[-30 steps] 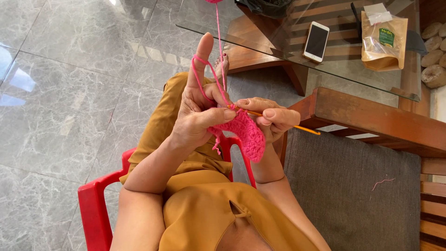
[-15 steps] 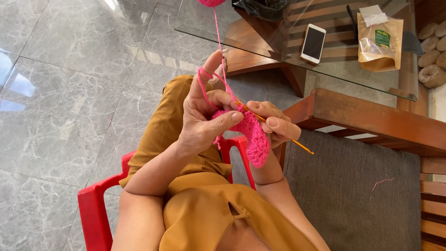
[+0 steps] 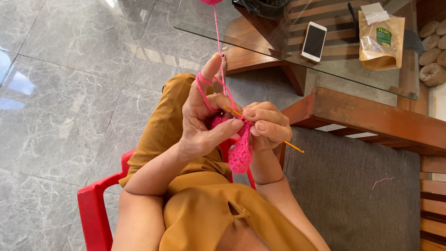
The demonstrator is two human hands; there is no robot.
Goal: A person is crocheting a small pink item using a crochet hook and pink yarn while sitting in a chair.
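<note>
left hand (image 3: pixel 204 123): pinches pink crochet piece (image 3: pixel 240 155), yarn (image 3: pixel 217 42) looped over finger for tension | right hand (image 3: pixel 269 125): closed on orange hook (image 3: pixel 292 146), tip in stitch

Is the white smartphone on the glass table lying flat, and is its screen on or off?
Flat and off: the white smartphone lies face-up, screen dark.

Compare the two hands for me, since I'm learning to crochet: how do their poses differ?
The left hand has its index finger raised with pink yarn looped over it, and its thumb pinches the pink crochet piece. The right hand is curled, gripping the orange crochet hook. Both meet at the piece.
</note>
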